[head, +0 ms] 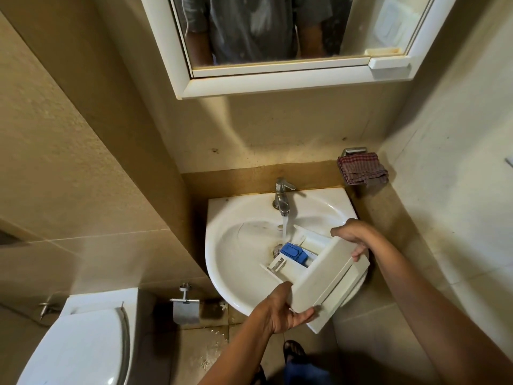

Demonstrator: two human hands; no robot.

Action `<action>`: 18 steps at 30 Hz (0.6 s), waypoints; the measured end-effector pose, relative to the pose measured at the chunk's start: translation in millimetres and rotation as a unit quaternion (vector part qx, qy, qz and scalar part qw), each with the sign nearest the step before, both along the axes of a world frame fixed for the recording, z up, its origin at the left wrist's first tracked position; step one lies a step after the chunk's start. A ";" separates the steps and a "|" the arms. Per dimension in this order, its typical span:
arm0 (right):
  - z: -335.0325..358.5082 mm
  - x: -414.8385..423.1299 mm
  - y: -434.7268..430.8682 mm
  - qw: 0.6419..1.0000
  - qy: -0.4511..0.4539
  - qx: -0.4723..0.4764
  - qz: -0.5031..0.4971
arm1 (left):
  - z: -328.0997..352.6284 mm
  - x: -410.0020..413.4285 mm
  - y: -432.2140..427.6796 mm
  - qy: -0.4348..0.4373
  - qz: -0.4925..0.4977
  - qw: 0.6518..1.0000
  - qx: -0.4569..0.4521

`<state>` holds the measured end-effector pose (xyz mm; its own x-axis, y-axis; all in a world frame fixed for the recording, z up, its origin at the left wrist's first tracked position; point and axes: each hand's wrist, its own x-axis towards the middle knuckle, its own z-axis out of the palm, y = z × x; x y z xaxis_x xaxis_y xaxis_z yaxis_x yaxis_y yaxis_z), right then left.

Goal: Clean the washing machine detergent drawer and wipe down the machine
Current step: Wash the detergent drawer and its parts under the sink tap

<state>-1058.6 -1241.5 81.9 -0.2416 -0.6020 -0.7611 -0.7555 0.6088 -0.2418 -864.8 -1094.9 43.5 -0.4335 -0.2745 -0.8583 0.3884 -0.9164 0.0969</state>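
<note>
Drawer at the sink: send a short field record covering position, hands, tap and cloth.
drawer: held over the sink, front toward camera, blue insert inside
left hand: grips its near corner
right hand: grips its far edge
tap: running, water falls at the drawer's back end
cloth: on a wall holder, right of the sink

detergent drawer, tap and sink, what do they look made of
Detergent drawer: looks like moulded plastic, matte off-white with thin walls, holding a blue insert that is likely plastic too.
Tap: metal, probably chromed, judging by its bright reflections.
Sink: likely glazed ceramic, glossy white with highlights.
</note>
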 end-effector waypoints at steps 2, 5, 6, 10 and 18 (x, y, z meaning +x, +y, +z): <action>1.7 1.6 -1.5 1.000 -0.011 -0.016 0.006 | 0.4 -4.4 5.7 0.004 0.020 1.000 -0.013; 1.8 3.3 -3.9 0.997 -0.053 -0.045 -0.010 | 2.3 -11.2 9.7 -0.012 0.037 0.999 -0.037; 1.1 3.4 -4.8 0.996 -0.062 -0.060 -0.015 | 2.6 -13.8 9.5 -0.019 0.038 0.998 -0.043; -1.8 4.0 -10.0 0.992 -0.076 -0.096 -0.035 | 4.6 -23.3 9.3 -0.018 0.066 0.997 -0.045; -16.9 2.6 -22.6 0.977 -0.109 -0.169 -0.071 | 0.6 -38.4 0.4 -0.036 0.111 0.993 -0.030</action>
<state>-1056.0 -1264.0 65.0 -0.1960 -0.8003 -0.5666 -0.5766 0.5614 -0.5935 -903.1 -1094.5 44.1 -0.2946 -0.4076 -0.8643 0.5703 -0.8007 0.1832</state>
